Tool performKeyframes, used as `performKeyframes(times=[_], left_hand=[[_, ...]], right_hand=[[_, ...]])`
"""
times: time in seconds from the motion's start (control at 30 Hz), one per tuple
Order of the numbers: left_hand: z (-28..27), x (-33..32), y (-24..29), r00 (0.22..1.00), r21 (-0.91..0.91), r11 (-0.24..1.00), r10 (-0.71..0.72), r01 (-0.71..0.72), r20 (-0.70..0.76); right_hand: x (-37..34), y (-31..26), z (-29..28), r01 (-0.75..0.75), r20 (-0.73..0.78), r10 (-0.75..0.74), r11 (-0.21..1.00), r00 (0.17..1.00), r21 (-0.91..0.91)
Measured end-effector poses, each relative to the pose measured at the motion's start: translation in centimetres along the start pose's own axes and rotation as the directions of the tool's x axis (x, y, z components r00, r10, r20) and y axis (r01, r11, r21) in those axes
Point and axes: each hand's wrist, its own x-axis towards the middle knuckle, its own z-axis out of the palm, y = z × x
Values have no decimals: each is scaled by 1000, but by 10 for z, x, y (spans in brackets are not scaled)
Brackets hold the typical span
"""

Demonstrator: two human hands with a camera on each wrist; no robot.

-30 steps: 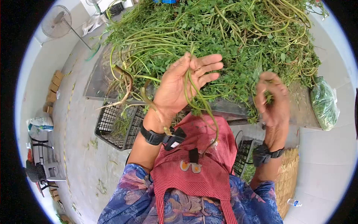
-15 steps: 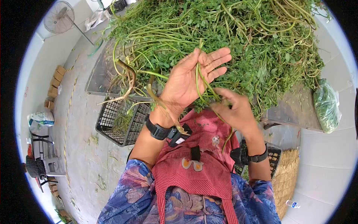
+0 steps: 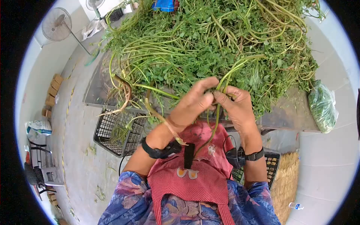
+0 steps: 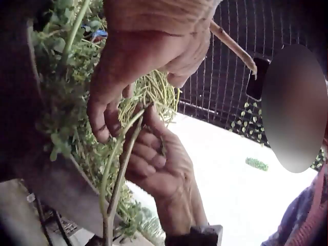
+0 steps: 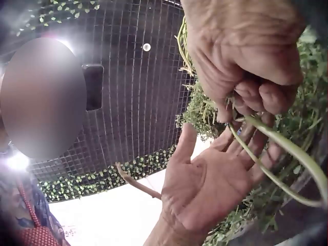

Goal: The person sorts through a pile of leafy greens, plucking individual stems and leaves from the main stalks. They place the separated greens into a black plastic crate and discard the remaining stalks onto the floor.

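In the head view, my hands meet at the table's near edge. My right hand [image 3: 240, 107] pinches long green stems [image 3: 214, 131] between thumb and fingers; they arch over the pile above and hang before the red checked apron below. My left hand [image 3: 193, 99] is right beside it, fingertips close to the stems. In the right wrist view the left hand [image 5: 207, 182] shows its palm, thumb out and fingers extended, with the stems [image 5: 287, 146] passing over the fingers. A brownish stem [image 3: 165, 122] lies across the left wrist. A forked brown root [image 3: 127, 90] sticks out left of that arm.
A big heap of leafy greens [image 3: 202, 41] covers most of the table [image 3: 285, 114]. Black crates [image 3: 118, 131] stand below it. A plastic bag of greens [image 3: 321, 107] rests at the right corner. A fan [image 3: 57, 24] stands far left, and a bottle [image 3: 296, 206] lies at lower right.
My right hand has come in from the right and taken the stems that hung from the left hand. The left hand has turned from palm up, and the stems' upper ends now bend rightward.
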Motion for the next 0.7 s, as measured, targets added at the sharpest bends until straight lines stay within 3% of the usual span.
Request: performKeyframes(times=[0.1, 0.13, 0.2, 0.27, 0.33, 0.37, 0.43, 0.47, 0.5, 0.57, 0.63, 0.7], left_hand=[[7, 0, -4, 998, 63, 997, -49, 47, 26], [8, 1, -4, 1000, 118, 993, 1, -5, 30], [10, 2, -1, 998, 169, 984, 50, -56, 43], [9, 1, 5, 996, 341, 937, -85, 74, 15], [5, 3, -2, 999, 319, 947, -41, 33, 18], [4, 3, -4, 1000, 296, 955, 1, -6, 16], [3, 2, -2, 999, 248, 968, -40, 38, 4], [3, 2, -1, 996, 192, 978, -84, 84, -5], [3, 2, -1, 996, 194, 977, -84, 84, -6], [3, 3, -2, 997, 202, 976, -79, 79, -9], [6, 3, -1, 995, 197, 975, -99, 97, -1], [8, 3, 0, 993, 192, 975, -115, 112, 1]], right_hand=[[1, -1, 4, 30, 27, -30, 1000, 999, 6], [6, 8, 2, 133, 9, -133, 986, 991, -102], [5, 4, -1, 103, 25, -102, 994, 994, -42], [4, 2, -5, 72, 41, -73, 997, 996, 17], [5, -1, -13, 257, 77, -246, 937, 966, -235], [2, -5, -16, 260, 78, -248, 937, 966, -233], [-8, -23, -18, 248, -80, -334, 820, 939, -515], [-11, -25, -19, 245, -179, -360, 853, 916, -462], [-12, -26, -21, 246, -178, -360, 853, 916, -460], [-16, -32, -25, 258, -252, -334, 921, 909, -291], [-16, -36, -22, 222, -217, -282, 939, 935, -261], [-11, -28, -20, 259, -127, -326, 890, 937, -374]])
